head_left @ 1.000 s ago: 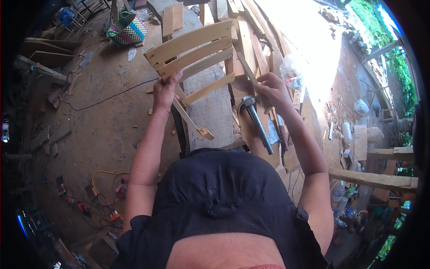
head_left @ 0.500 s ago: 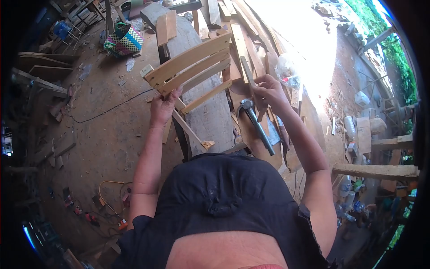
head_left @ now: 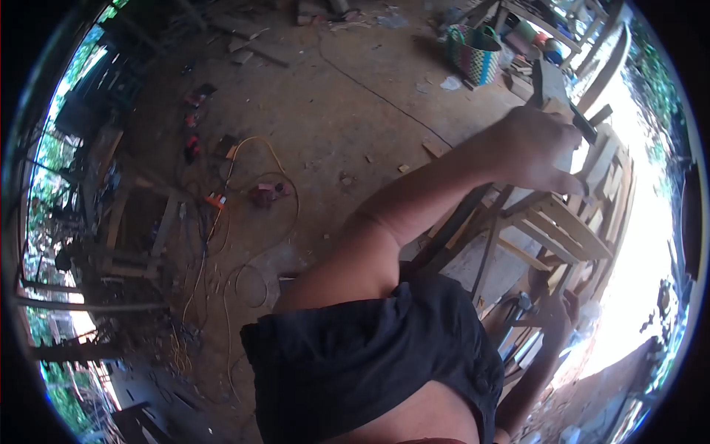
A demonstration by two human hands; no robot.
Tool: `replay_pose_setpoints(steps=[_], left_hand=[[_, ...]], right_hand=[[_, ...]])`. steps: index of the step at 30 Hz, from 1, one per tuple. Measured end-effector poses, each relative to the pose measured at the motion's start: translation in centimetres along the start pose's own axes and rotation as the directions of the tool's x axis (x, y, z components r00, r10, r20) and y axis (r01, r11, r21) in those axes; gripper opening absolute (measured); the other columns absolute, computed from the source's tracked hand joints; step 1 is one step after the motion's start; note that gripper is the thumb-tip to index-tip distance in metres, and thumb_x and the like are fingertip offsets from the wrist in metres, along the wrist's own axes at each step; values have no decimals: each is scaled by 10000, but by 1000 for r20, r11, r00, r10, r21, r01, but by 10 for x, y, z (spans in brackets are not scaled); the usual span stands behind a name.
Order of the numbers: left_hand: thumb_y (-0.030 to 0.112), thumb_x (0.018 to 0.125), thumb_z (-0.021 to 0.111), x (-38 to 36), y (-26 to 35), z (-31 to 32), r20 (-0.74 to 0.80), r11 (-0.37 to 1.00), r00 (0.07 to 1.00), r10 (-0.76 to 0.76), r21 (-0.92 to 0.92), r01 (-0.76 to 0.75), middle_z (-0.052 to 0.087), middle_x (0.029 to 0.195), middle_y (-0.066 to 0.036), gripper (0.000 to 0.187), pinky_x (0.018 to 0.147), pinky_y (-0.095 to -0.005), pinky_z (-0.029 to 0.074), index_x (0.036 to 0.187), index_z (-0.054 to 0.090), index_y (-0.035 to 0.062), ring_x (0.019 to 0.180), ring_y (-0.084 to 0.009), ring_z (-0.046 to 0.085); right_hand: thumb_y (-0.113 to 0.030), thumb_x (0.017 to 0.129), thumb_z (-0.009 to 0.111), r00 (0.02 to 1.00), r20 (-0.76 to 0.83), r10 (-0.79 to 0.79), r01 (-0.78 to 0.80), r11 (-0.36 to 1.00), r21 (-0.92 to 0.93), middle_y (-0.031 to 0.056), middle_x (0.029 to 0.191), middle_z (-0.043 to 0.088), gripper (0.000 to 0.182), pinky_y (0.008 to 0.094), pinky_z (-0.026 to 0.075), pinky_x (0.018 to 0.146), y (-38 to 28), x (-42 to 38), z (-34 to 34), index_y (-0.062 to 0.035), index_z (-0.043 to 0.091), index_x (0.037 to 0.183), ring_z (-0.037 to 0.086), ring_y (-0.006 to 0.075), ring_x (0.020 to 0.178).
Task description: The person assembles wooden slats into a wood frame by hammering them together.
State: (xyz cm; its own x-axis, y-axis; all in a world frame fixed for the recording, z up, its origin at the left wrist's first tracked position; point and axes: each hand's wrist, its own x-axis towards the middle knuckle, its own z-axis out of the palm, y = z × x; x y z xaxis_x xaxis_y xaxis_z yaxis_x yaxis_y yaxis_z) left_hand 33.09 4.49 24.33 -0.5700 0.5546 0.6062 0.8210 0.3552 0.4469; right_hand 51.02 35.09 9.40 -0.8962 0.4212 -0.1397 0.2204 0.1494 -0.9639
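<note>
My left hand (head_left: 543, 148) is stretched over the top of a slatted wooden frame (head_left: 569, 229), its thumb spread away from its bent fingers. I see nothing gripped in it, though the fingertips are partly hidden. A dark strip (head_left: 584, 124) lies just beyond those fingers. Lower down, my right hand (head_left: 558, 314) is small and somewhat blurred, its fingers curled. A short wooden strip (head_left: 526, 323) reaches leftward from it and seems to be in its grasp. Beside that hand lies a hammer (head_left: 515, 312), its handle towards my body.
Boards and slats (head_left: 610, 177) are piled beyond the frame. A woven basket (head_left: 473, 55) stands on the dirt floor at the upper right. Orange cable (head_left: 259, 140) and power tools (head_left: 270, 194) lie on the floor to the left.
The view has swung left, so the frame and boards now appear at the right. My left hand has let go of the slatted frame's side and reached over its top.
</note>
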Motion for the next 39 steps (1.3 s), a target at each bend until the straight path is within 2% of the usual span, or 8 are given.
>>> replay_pose_setpoints(steps=[6, 16, 23, 25, 26, 28, 34, 39], left_hand=[[421, 668, 685, 104, 133, 17, -26, 835, 836, 548, -51, -548, 646, 666, -120, 358, 625, -411, 492, 678, 671, 63, 692, -316, 645], [412, 728, 653, -1, 70, -25, -53, 749, 969, 243, -624, -222, 633, 873, -122, 448, 723, -354, 480, 935, 621, 15, 833, -239, 617], [406, 775, 627, 11, 47, 56, 131, 17, 941, 312, -991, 133, 623, 1035, -123, 560, 799, -309, 472, 1134, 582, -22, 942, -180, 595], [172, 685, 656, 80, 46, 136, -130, 424, 580, 804, -558, -713, 640, 864, -88, 327, 713, -292, 494, 966, 643, 6, 821, -210, 632], [162, 618, 663, 91, 86, 125, 130, 636, 630, 765, 0, -772, 633, 726, -64, 253, 659, -310, 502, 841, 662, 42, 693, -241, 639], [146, 763, 550, 56, 92, 129, 287, 919, 887, 362, -270, -288, 634, 712, -153, 149, 664, -406, 502, 758, 633, 22, 681, -309, 636], [185, 847, 513, -26, 39, 201, 804, 944, 580, 127, -277, 177, 622, 866, -147, 214, 713, -385, 469, 940, 588, 7, 809, -273, 598], [228, 906, 501, -27, 25, 230, 908, 436, 353, -226, -230, 870, 546, 1087, -61, 387, 727, -334, 477, 1256, 481, 65, 857, -161, 520]], right_hand=[[-131, 828, 605, 999, 51, -5, 5, 1000, 1, 94, 874, 627, 215, 245, 471, 556, 30, 21, -20, -13, 585, 1006, 587, 129, 719], [-135, 807, 642, 999, 4, 49, -49, 999, 17, 107, 875, 629, 235, 259, 468, 581, 32, 22, -19, -1, 601, 996, 581, 143, 739], [-149, 830, 589, 989, -86, 124, -123, 992, 18, 92, 886, 617, 293, 251, 455, 635, -8, 0, -7, -11, 536, 1084, 584, 135, 753], [-148, 838, 591, 987, -102, 127, -122, 991, 50, 89, 853, 624, 270, 241, 461, 595, -2, -2, -12, -9, 540, 1064, 597, 136, 732], [-148, 817, 591, 990, -94, 105, -101, 994, 45, 85, 852, 613, 302, 247, 458, 618, -4, -4, -13, -15, 540, 1084, 581, 133, 737], [-107, 829, 624, 989, -114, 95, -71, 977, 201, 76, 786, 621, 224, 230, 451, 547, 5, -3, -15, -30, 547, 1024, 609, 132, 656], [-119, 831, 634, 992, -50, 119, -102, 962, 254, 71, 750, 618, 198, 243, 450, 514, 1, -10, -15, -34, 545, 986, 610, 131, 628], [-125, 817, 654, 989, -52, 142, -124, 958, 260, 76, 760, 622, 220, 237, 439, 540, -2, -16, -9, -26, 549, 983, 607, 125, 642]])
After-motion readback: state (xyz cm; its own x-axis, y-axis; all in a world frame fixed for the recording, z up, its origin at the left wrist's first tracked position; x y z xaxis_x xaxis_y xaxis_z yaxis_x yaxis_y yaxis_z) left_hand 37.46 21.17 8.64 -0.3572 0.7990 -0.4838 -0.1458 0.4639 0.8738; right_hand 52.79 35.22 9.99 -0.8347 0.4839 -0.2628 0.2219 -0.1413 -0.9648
